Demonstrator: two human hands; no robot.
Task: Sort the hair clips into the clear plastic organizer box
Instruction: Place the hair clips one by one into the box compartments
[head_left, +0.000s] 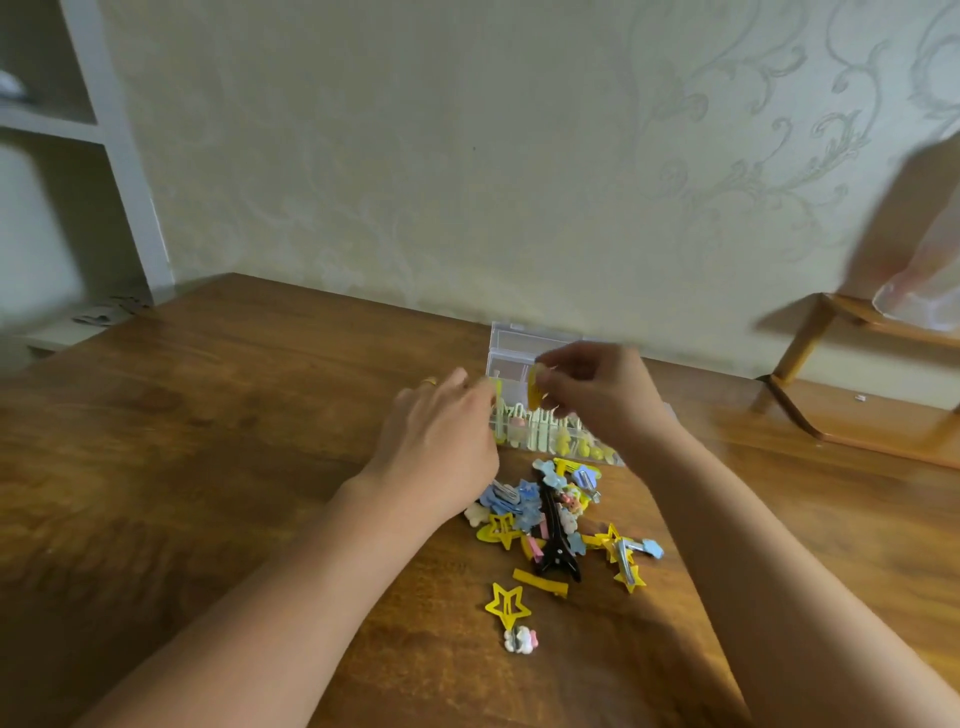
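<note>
A clear plastic organizer box (511, 347) stands open on the wooden table (208, 415), with pale green and yellow clips in its near compartments. My right hand (597, 392) pinches a yellow hair clip (535, 388) above the box. My left hand (441, 431) hovers at the box's left side, fingers loosely bent; a thin yellow-green clip (497, 391) shows at its fingertips, and I cannot tell whether it holds that clip. In front of the box lies a pile of hair clips (556, 514): yellow stars, blue shapes and a black clip (556, 551). A lone yellow star clip (508, 603) lies nearer me.
A small white and pink clip (521, 640) lies closest to me. A wooden stand (810, 364) with a plastic bag (919, 291) stands at the right. White shelves (78, 156) rise at the left. A patterned wall runs behind the table.
</note>
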